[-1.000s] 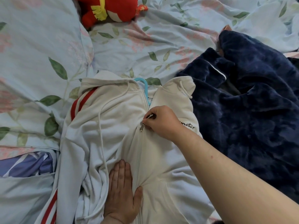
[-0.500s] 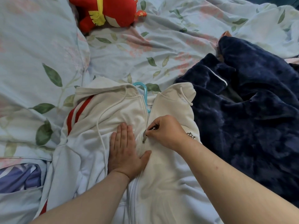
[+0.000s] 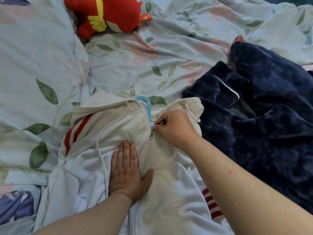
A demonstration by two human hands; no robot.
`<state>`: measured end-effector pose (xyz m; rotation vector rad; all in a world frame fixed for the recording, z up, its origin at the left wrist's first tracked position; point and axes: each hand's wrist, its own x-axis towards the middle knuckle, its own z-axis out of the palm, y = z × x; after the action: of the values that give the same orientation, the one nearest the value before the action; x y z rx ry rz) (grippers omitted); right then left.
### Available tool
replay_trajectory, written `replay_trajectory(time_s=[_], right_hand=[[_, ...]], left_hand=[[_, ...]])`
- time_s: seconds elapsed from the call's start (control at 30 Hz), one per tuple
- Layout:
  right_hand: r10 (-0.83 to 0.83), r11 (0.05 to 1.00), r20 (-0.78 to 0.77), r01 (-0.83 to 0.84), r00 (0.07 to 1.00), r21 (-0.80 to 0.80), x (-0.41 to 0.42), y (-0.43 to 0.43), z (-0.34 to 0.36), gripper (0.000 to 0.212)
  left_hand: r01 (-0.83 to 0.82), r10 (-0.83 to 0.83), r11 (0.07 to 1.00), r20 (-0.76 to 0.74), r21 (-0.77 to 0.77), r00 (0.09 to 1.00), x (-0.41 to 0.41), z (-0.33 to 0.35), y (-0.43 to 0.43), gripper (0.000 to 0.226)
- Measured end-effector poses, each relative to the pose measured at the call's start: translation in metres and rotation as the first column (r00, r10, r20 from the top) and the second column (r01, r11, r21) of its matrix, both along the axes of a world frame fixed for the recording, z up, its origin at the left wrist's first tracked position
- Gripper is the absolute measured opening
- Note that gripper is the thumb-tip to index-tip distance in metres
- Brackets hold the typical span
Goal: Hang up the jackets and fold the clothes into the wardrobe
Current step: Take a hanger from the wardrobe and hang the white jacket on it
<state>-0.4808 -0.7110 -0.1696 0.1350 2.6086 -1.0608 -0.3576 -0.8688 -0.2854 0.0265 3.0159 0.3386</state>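
The head camera gives us one view, looking down on a bed (image 3: 127, 65) covered in a pale, leaf-printed sheet. A white jacket (image 3: 169, 192) with red stripes lies front-up on the near side of the bed. A light blue hanger (image 3: 149, 107) is already inside it, with the hook poking out at the collar. Our left hand (image 3: 128, 170) lies flat with its fingers straight and together. It presses the front panel just beside the zip line, and the thumb reaches across the closed teeth. Our right hand (image 3: 176, 128) is curled and pinches the zipper pull (image 3: 152, 134), which sits high on the chest just below the collar. Beneath it the zip looks closed all the way down to where our arms hide it. We judge this jacket to be nearly ready: it is on its hanger and only the last bit of zip is open. It has yet to be lifted and hung, and no wardrobe is in view. A navy fleece garment (image 3: 262, 116) lies crumpled on the right side of the bed, just beside the jacket's shoulder, neither folded nor hung. A red plush toy (image 3: 108, 14) sits at the far side. At the near left a blue and purple cloth (image 3: 15, 206) shows, and we cannot tell whether it is clothing or bedding.
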Motion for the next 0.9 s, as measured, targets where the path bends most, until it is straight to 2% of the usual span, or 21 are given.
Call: replay_trajectory(time_s=[0.63,0.9], right_hand=[[-0.028,0.999,-0.109,0.033,0.994,0.041,-0.072,-0.004,0.024,0.006],[0.046,0.994,-0.058,-0.04,0.997,0.098,-0.084,-0.005,0.023,0.007]], left_hand=[[0.066,-0.064,0.997,-0.037,0.044,0.997,0.003,-0.009,-0.004,0.108],[0.056,-0.052,0.996,-0.058,0.069,0.997,0.0,-0.009,-0.003,0.109]])
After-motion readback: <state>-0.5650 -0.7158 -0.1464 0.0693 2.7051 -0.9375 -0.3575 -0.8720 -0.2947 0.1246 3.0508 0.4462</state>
